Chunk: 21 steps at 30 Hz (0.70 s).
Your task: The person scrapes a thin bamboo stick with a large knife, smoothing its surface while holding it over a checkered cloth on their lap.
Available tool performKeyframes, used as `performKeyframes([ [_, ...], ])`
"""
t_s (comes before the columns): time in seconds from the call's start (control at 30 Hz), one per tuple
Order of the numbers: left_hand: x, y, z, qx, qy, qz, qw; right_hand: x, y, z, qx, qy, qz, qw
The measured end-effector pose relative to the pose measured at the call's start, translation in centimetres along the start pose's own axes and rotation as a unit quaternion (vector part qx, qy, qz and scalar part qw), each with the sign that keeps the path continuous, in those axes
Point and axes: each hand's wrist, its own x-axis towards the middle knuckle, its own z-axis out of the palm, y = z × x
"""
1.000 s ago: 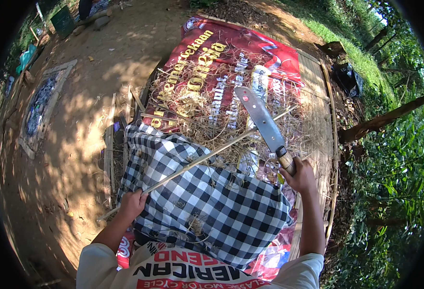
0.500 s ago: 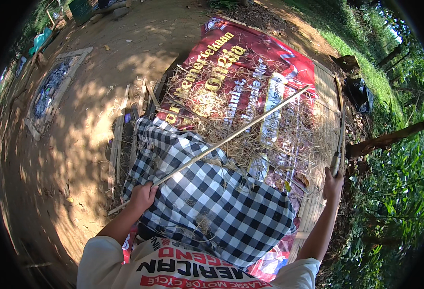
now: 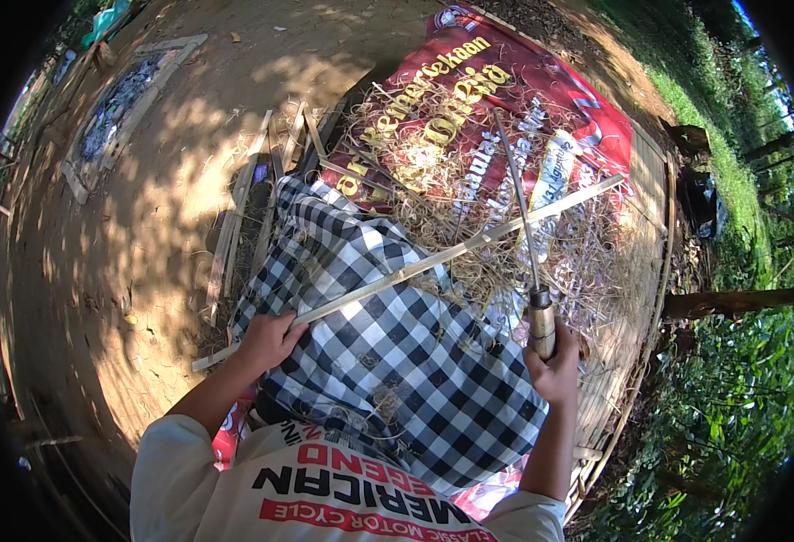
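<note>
My left hand (image 3: 272, 343) is closed around a long pale bamboo strip (image 3: 433, 260). The strip slants up to the right, passing over a black-and-white checked cloth (image 3: 442, 375) spread across my lap. In my right hand (image 3: 557, 369) is a long, narrow-bladed knife (image 3: 542, 323), gripped by its thick wooden handle. Its dark blade points away from me and crosses the strip in the picture; whether the two touch, I cannot tell. Thin curled shavings (image 3: 415, 172) lie heaped beyond the cloth.
Under the shavings is a red printed banner (image 3: 595, 117) on a slatted bamboo platform (image 3: 645, 217). Loose wooden pieces (image 3: 239, 217) lie on the left. A framed ash pit (image 3: 121, 108) is farther left on bare earth. Plants and a trunk (image 3: 731, 303) border the right side.
My right hand has swung the knife inward from the platform's right edge, over the banner and shavings. The strip, still in my left hand, has shifted slightly; the view has turned a little.
</note>
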Motion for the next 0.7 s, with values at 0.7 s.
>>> performKeyframes([
  [0.7, 1.3, -2.2, -0.9, -0.163, -0.089, -0.03, 0.982, -2.5, 2.7, 8.9, 0.354, -0.013, 0.166, 0.92],
])
